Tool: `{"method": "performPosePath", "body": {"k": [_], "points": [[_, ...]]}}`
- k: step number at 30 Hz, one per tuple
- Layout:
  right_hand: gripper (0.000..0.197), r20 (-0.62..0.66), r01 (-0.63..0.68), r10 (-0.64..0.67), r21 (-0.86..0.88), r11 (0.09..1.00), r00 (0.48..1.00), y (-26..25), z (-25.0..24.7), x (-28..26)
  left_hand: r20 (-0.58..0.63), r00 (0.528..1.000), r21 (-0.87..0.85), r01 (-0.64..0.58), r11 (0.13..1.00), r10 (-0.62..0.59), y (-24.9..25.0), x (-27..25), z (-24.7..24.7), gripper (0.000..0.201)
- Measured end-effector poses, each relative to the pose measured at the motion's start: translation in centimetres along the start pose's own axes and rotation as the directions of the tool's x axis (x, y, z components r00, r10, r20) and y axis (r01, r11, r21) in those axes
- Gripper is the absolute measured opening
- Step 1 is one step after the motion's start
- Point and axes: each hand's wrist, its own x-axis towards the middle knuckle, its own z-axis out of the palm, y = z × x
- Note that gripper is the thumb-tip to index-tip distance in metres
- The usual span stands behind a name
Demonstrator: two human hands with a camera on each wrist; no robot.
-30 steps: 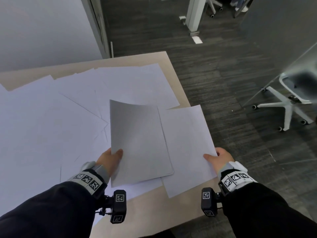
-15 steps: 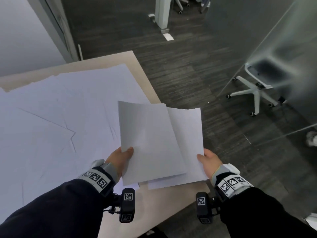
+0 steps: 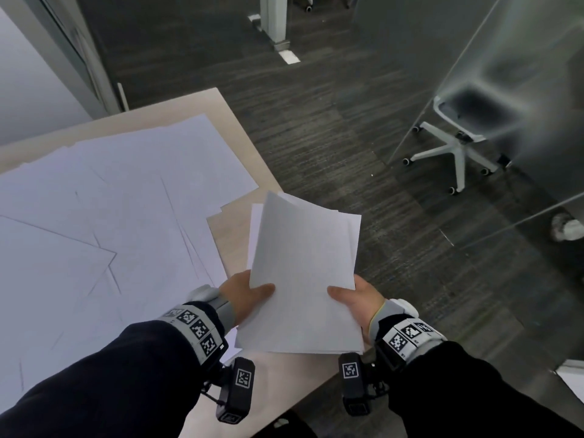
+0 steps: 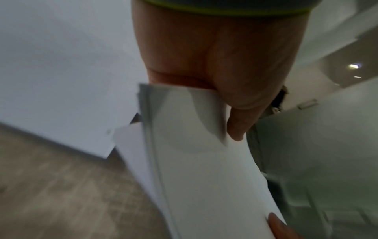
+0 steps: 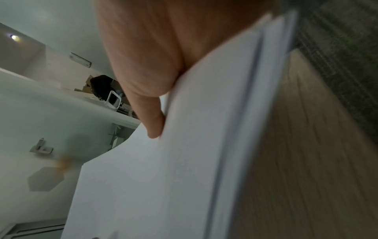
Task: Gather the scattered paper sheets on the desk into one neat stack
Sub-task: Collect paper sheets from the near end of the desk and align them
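Observation:
Both hands hold a small bundle of white sheets (image 3: 303, 273) lifted above the desk's right front corner. My left hand (image 3: 249, 295) grips its left edge, thumb on top; my right hand (image 3: 354, 298) grips its right edge the same way. The bundle's sheets overlap slightly unevenly at the far end. In the left wrist view the bundle (image 4: 196, 169) sits under my thumb (image 4: 237, 122); in the right wrist view the bundle (image 5: 184, 161) is pinched under my thumb (image 5: 151, 119). Several loose white sheets (image 3: 110, 222) lie scattered and overlapping on the wooden desk (image 3: 234, 238) to the left.
The desk's right edge (image 3: 252, 143) borders dark carpet. A white office chair (image 3: 458, 147) stands behind a frosted glass partition (image 3: 521, 90) at the right. A desk leg (image 3: 275, 23) stands far back. A white wall (image 3: 28, 83) is at the left.
The two separate sheets have been brought together into one bundle held by both hands and lifted off the desk. My view has shifted to the right.

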Motion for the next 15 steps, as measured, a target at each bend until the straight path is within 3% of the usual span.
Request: {"method": "performPosePath", "body": {"k": [4,6,8,11,13,15], "points": [[0.026,-0.044,0.038,-0.04,-0.046,0.998,0.998,-0.4,-0.1,-0.4,-0.105,0.993,0.137,-0.046,0.989,0.061,-0.2,0.6,-1.2,0.023],[0.029,-0.059,0.073,-0.076,-0.051,0.996,0.995,-0.9,-0.2,-0.9,-0.157,0.986,0.098,-0.046,0.994,0.061,-0.7,1.0,-1.7,0.026],[0.029,-0.05,0.118,-0.119,-0.019,0.993,0.992,-1.6,-0.2,-1.4,-0.199,0.978,-0.003,-0.064,0.998,0.062,-0.8,1.1,-2.1,0.037],[0.027,-0.037,0.19,-0.189,0.034,0.981,0.981,-2.9,0.4,-2.5,-0.219,0.975,-0.224,-0.083,0.971,0.032,-0.7,1.1,-3.2,0.071],[0.026,-0.005,0.229,-0.229,0.073,0.971,0.973,-3.7,0.9,-3.3,-0.156,0.988,-0.446,-0.058,0.893,-0.014,-0.5,0.9,-4.2,0.084],[0.026,0.037,0.259,-0.265,0.109,0.96,0.964,-4.5,1.4,-4.0,-0.055,0.998,-0.611,-0.028,0.791,-0.007,-0.2,0.6,-5.1,0.079]]}}
